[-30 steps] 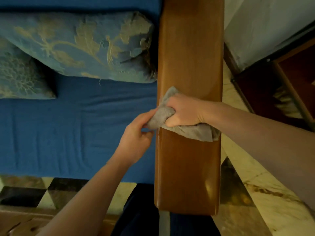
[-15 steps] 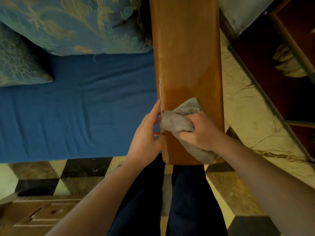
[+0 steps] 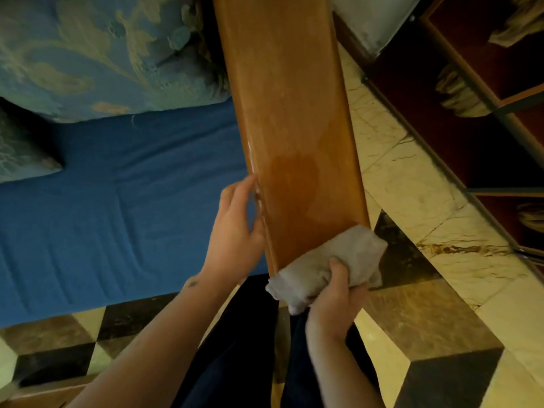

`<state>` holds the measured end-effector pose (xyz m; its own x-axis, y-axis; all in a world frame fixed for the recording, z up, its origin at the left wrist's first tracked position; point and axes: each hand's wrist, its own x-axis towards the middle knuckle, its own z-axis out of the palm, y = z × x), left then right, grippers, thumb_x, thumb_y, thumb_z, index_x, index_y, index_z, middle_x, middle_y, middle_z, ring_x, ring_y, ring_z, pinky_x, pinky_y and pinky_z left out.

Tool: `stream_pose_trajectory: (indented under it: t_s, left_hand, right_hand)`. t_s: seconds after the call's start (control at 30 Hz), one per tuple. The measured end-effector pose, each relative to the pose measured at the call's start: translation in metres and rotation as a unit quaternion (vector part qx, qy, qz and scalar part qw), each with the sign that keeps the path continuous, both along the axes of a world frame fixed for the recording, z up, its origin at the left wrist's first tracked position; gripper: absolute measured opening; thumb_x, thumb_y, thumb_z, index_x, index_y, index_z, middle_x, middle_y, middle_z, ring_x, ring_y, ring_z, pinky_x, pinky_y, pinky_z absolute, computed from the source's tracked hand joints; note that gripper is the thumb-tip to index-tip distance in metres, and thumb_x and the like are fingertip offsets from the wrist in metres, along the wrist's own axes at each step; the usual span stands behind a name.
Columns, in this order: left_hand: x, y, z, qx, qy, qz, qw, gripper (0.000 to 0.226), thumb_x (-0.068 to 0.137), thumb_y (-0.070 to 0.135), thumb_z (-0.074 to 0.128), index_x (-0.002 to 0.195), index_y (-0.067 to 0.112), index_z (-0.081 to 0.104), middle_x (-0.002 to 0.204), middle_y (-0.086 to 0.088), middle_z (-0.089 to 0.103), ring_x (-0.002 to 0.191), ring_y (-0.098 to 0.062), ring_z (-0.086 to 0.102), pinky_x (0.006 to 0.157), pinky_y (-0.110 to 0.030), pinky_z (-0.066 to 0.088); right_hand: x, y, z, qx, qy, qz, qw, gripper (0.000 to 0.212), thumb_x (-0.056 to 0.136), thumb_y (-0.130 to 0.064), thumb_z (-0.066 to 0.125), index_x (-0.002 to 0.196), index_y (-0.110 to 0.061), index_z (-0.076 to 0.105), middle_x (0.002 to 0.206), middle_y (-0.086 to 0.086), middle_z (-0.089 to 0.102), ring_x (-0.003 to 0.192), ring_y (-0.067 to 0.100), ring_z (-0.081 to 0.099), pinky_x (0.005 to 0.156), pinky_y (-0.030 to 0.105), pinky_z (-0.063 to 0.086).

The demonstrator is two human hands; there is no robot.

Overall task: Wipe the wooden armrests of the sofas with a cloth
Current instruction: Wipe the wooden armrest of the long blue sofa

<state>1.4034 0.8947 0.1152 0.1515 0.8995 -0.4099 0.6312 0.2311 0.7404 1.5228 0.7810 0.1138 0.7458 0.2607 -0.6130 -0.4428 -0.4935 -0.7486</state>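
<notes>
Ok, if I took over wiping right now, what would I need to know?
Right hand grips the cloth at the armrest's near end.
Left hand is open, fingers against the armrest's inner edge, beside the blue seat.
Done: the near part of the top shows a darker wiped patch.
Left: the far part looks duller, so probably needs wiping; then the edges and any other armrests, none in view.

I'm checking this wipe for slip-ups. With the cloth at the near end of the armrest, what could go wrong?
The bunched grey cloth, gripped by the right hand, overhangs the glossy wooden armrest end and might slip off. The left hand touching the armrest's inner edge could smudge the damp-looking patch.
</notes>
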Motion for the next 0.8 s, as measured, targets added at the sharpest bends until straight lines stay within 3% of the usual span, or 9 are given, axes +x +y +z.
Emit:
stream_pose_trajectory:
  t_s: [0.1,0.13,0.2,0.27,0.4,0.57,0.7,0.8]
  left_hand:
    - [0.010,0.026,0.000,0.013,-0.004,0.009,1.000,0.064,0.097,0.003,0.054,0.152,0.030,0.039,0.140,0.012,0.043,0.129,-0.004,0.048,0.103,-0.037,0.053]
    - [0.012,0.035,-0.001,0.022,0.011,-0.012,1.000,0.064,0.096,0.000,0.054,0.152,0.027,0.041,0.144,0.010,0.043,0.130,-0.004,0.047,0.105,-0.030,0.050]
    - [0.015,0.056,-0.002,0.036,0.060,-0.060,0.996,0.063,0.095,-0.001,0.055,0.153,0.021,0.042,0.155,0.003,0.039,0.129,0.000,0.042,0.100,-0.002,0.035]
    - [0.016,0.077,-0.002,0.042,0.093,-0.085,0.991,0.064,0.095,0.004,0.058,0.155,0.017,0.040,0.162,-0.001,0.034,0.132,-0.002,0.038,0.091,0.006,0.023]
    - [0.013,0.124,0.001,0.068,0.130,-0.122,0.982,0.075,0.092,0.014,0.065,0.158,0.015,0.030,0.168,-0.004,0.022,0.148,-0.018,0.030,0.104,-0.020,0.027]
    - [0.005,0.194,0.000,-0.016,0.246,-0.288,0.925,0.140,0.071,0.047,0.090,0.162,0.013,-0.010,0.171,-0.007,-0.019,0.158,-0.025,-0.012,0.128,-0.040,0.007]
    - [0.014,0.234,-0.003,-0.007,0.259,-0.276,0.926,0.150,0.064,0.048,0.093,0.161,0.010,-0.015,0.172,-0.006,-0.019,0.159,-0.022,-0.007,0.127,-0.040,0.010]
    - [0.021,0.272,-0.005,0.006,0.272,-0.260,0.926,0.149,0.061,0.048,0.094,0.162,0.010,-0.010,0.172,-0.005,-0.015,0.159,-0.022,-0.001,0.124,-0.036,0.011]
  right_hand:
    - [-0.020,0.027,0.003,0.007,0.041,-0.203,0.978,0.050,0.079,-0.032,0.069,0.129,-0.030,0.066,0.118,-0.002,0.076,0.106,0.019,0.074,0.095,0.040,0.057]
    - [-0.021,0.035,0.002,0.016,0.046,-0.242,0.969,0.051,0.079,-0.031,0.070,0.130,-0.032,0.065,0.121,-0.003,0.076,0.108,0.020,0.074,0.097,0.042,0.057]
    - [-0.017,0.048,-0.006,0.041,0.039,-0.270,0.961,0.051,0.082,-0.028,0.071,0.132,-0.032,0.066,0.125,-0.002,0.075,0.111,0.021,0.074,0.100,0.046,0.058]
    - [-0.010,0.061,-0.011,0.046,0.026,-0.265,0.963,0.049,0.083,-0.026,0.073,0.132,-0.030,0.067,0.124,-0.002,0.076,0.108,0.019,0.075,0.100,0.046,0.059]
    - [0.006,0.082,-0.020,0.021,-0.003,-0.216,0.976,0.042,0.073,-0.031,0.075,0.114,-0.019,0.077,0.107,0.002,0.081,0.098,0.021,0.078,0.092,0.052,0.063]
    - [0.017,0.139,-0.026,0.046,-0.036,-0.130,0.990,0.028,0.078,-0.030,0.075,0.105,-0.025,0.077,0.097,-0.009,0.081,0.092,0.011,0.078,0.087,0.048,0.064]
    - [0.027,0.205,-0.030,0.081,-0.064,-0.063,0.993,0.031,0.079,-0.028,0.072,0.105,-0.013,0.077,0.097,0.003,0.081,0.093,0.020,0.078,0.086,0.054,0.064]
    - [0.037,0.263,-0.033,0.088,-0.093,-0.009,0.992,0.018,0.080,-0.025,0.070,0.094,-0.016,0.077,0.085,-0.002,0.080,0.082,0.015,0.078,0.075,0.042,0.066]
